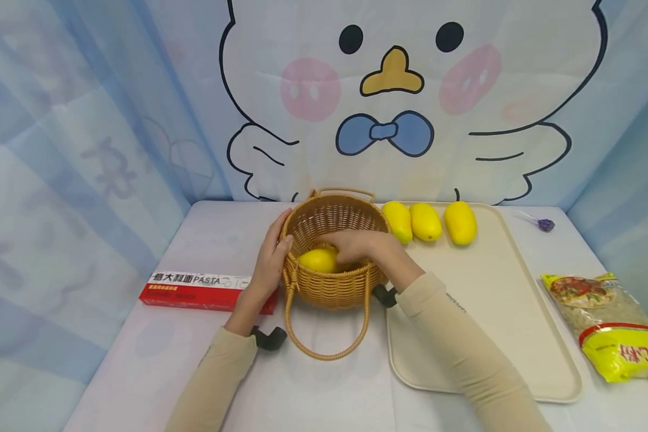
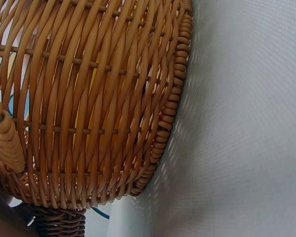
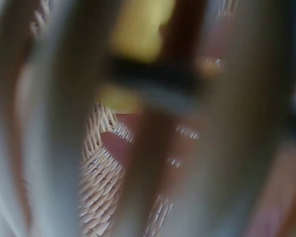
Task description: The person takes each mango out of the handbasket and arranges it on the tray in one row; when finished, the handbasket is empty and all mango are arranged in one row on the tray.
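Note:
A wicker basket [image 1: 332, 288] stands mid-table, its near handle folded down toward the front. At its left rim my left hand [image 1: 270, 258] grips the edge, thumb over the top. My right hand [image 1: 351, 246] reaches inside and holds a yellow mango [image 1: 318, 260], fingers over its far side. In the left wrist view the basket's woven side [image 2: 98, 89] fills much of the frame, with yellow showing through gaps. In the right wrist view blurred basket strands partly cover the right hand's fingers [image 3: 117, 147] and the yellow fruit [image 3: 143, 29].
Right of the basket lies a beige tray [image 1: 491, 324] with three mangoes [image 1: 425, 222] along its back. A red and white pasta box [image 1: 194, 291] is at left. A yellow-labelled food bag [image 1: 615, 330] and a purple lollipop [image 1: 545, 225] lie at far right.

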### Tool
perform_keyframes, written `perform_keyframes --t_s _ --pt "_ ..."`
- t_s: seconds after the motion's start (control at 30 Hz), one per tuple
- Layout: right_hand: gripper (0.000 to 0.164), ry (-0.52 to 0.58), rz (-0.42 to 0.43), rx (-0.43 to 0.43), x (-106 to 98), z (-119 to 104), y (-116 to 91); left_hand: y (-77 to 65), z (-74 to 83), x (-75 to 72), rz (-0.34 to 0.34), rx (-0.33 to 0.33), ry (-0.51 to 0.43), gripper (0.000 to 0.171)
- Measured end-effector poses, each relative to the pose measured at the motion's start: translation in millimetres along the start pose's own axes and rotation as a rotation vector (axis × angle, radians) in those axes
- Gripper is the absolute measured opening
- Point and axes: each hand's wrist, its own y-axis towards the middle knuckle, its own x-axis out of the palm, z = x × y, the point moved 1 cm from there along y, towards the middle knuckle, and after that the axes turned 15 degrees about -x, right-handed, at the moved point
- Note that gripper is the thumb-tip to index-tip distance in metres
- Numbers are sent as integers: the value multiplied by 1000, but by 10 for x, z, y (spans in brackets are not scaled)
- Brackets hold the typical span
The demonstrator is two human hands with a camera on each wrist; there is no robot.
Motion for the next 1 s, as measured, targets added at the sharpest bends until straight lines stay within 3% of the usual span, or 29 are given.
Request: perform_keyframes --t_s 0.17,0.53,1.0 --pt "77 15 -60 -33 10 -15 6 -56 114 3 -10 10 3 57" --pt "78 -33 -85 -24 7 22 109 -51 124 -3 -8 14 -6 57" --pt "77 -83 41 -110 -56 34 73 -66 105 -7 -6 -10 11 56"
